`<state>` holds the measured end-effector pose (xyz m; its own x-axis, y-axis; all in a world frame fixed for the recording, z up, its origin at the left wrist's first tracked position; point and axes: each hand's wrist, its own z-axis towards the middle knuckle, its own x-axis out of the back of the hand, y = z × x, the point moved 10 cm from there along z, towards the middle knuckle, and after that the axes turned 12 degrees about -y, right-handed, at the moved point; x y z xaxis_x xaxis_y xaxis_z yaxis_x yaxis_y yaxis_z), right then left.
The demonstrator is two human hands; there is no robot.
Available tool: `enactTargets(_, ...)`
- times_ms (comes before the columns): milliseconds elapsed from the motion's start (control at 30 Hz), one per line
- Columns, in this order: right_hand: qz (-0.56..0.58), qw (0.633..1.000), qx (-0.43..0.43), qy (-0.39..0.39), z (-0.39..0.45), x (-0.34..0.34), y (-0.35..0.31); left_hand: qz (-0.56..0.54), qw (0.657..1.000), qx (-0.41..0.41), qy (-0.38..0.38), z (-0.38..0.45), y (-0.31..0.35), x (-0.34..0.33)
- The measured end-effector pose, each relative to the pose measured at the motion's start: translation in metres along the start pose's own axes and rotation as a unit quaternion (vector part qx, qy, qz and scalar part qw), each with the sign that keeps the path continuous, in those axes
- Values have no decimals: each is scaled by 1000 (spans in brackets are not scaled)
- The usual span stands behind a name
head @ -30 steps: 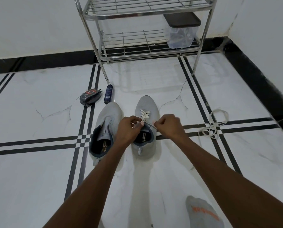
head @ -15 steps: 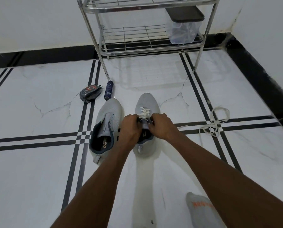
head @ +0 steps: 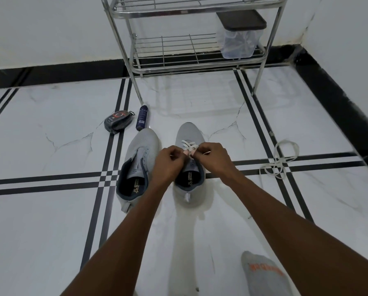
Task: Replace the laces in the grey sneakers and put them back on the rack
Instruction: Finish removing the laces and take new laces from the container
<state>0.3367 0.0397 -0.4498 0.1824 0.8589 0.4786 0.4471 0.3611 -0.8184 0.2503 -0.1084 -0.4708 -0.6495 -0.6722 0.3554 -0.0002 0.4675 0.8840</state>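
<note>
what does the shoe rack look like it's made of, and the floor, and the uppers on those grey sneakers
The shoe rack looks like polished metal, chrome or steel: its tubes and wire shelves shine. The floor looks like glossy white marble or marble-look tile, grey-veined, reflecting the rack. The grey sneakers seem to have matte knit or mesh fabric uppers, with no shine.

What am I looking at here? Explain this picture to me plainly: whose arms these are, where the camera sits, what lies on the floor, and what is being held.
There is no machine: a person wears one camera on the head, looking down at their own arms. On the tiled floor stand two grey sneakers. The left hand and right hand both pinch the white lace being threaded into the right sneaker. The left sneaker has no lace. A loose lace lies to the right. A dark pouch and a small bottle lie near the metal rack, which holds a lidded container.
</note>
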Motion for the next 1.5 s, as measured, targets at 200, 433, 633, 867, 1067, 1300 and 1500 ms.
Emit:
enactTargets(200, 377, 914, -125, -80, 13, -12, 18, -370, 914, 166, -23, 3, -8, 1)
enactTargets(433, 606, 782, -121, 84, 12, 44, 50, -536, 813, 136, 180, -1, -34, 75)
enactTargets(633, 118, 980, -152, 49, 6, 53, 52, 31, 947, 71, 311, -36, 18, 84)
enactTargets(867, -137, 987, -53, -66, 6, -12, 12, 210, 976, -43, 43, -15, 20, 2)
enactTargets(1067, -129, 991, -27, 1, 3, -2, 15, 197, 970, -118, 79, -15, 23, 8)
enactTargets(1300, 33, 997, -65, -31, 1, 0, 34, 265, 953, -99, 104, -19, 24, 0)
enactTargets(1500, -110, 994, -12, -10, 3, 10, 5, 483, 850, -199, 70, -17, 65, -39)
